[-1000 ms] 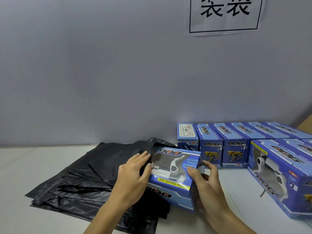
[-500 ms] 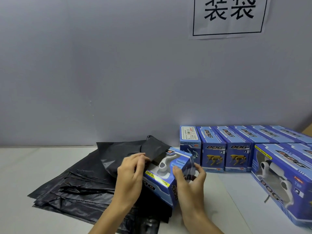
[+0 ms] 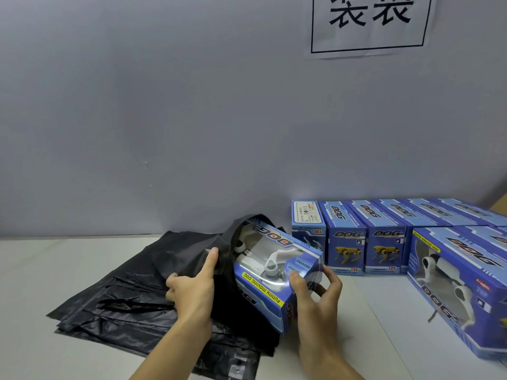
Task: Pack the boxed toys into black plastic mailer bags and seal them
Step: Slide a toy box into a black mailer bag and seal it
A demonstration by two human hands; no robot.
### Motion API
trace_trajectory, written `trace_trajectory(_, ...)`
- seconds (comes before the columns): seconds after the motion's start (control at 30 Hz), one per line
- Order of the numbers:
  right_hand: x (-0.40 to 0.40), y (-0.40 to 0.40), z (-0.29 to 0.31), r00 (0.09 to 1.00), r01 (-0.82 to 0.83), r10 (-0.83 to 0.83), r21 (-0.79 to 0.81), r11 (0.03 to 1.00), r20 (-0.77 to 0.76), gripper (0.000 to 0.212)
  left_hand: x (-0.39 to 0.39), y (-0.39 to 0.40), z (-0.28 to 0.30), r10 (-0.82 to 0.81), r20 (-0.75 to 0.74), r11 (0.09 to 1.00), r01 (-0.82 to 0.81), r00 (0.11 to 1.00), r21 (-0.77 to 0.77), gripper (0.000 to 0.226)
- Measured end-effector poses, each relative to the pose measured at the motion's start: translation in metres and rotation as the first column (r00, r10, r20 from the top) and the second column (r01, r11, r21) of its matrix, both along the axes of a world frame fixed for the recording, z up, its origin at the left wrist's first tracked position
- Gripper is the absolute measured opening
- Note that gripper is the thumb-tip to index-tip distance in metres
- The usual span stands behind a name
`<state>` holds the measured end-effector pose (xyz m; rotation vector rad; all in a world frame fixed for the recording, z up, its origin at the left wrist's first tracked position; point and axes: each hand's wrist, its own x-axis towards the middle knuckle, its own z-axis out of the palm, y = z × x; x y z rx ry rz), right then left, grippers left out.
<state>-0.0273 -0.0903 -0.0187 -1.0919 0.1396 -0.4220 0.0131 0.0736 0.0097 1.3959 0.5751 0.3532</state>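
Black mailer bag [image 3: 192, 259] pinched open by L hand [image 3: 192, 292]; R hand [image 3: 318, 300], fingers curled on end of toy box [image 3: 277, 272], box's far end inside bag mouth (atop bag stack [image 3: 115, 305] on desk [image 3: 41, 270]).

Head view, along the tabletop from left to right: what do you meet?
Stack of black mailer bags → left hand gripping the open bag's mouth → toy box partly inside it → right hand → row of upright boxes → big window box.
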Motion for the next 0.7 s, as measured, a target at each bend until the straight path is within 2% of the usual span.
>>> trace_trajectory(0.1, 0.0, 0.002, -0.001, 0.999, -0.032, 0.031, 0.025, 0.999, 0.015, 0.053, 0.002, 0.001, 0.001, -0.06, 0.119, 0.981, 0.08, 0.991, -0.178, 0.112)
trace_trajectory(0.17, 0.0, 0.004, -0.001, 0.998, -0.059, 0.059, 0.02, 0.998, 0.021, 0.05, -0.001, -0.001, 0.004, -0.087, 0.18, 0.968, 0.126, 0.98, -0.215, 0.108)
trace_trajectory(0.3, -0.001, 0.008, -0.002, 0.997, -0.075, 0.075, 0.004, 0.997, 0.026, 0.051, -0.005, -0.005, 0.006, -0.1, 0.242, 0.976, 0.142, 0.965, -0.165, 0.098)
trace_trajectory(0.43, -0.002, 0.009, -0.002, 0.999, -0.05, 0.05, 0.004, 0.999, 0.013, 0.056, -0.008, -0.009, 0.003, -0.146, 0.24, 0.984, 0.166, 0.96, -0.066, 0.105)
trace_trajectory(0.5, -0.001, 0.008, -0.001, 0.999, -0.051, 0.051, 0.03, 0.998, 0.008, 0.056, -0.009, -0.012, 0.002, -0.16, 0.278, 0.983, 0.178, 0.947, -0.042, 0.1)
trace_trajectory(0.6, -0.001, 0.005, 0.001, 0.999, -0.049, 0.049, 0.084, 0.995, 0.001, 0.054, -0.012, -0.015, 0.005, -0.117, 0.298, 0.985, 0.149, 0.947, -0.088, 0.095)
trace_trajectory(0.7, -0.001, 0.005, 0.002, 0.998, -0.056, 0.056, 0.09, 0.994, 0.0, 0.055, -0.009, -0.012, 0.008, -0.014, 0.231, 0.986, 0.052, 0.973, -0.157, 0.112)
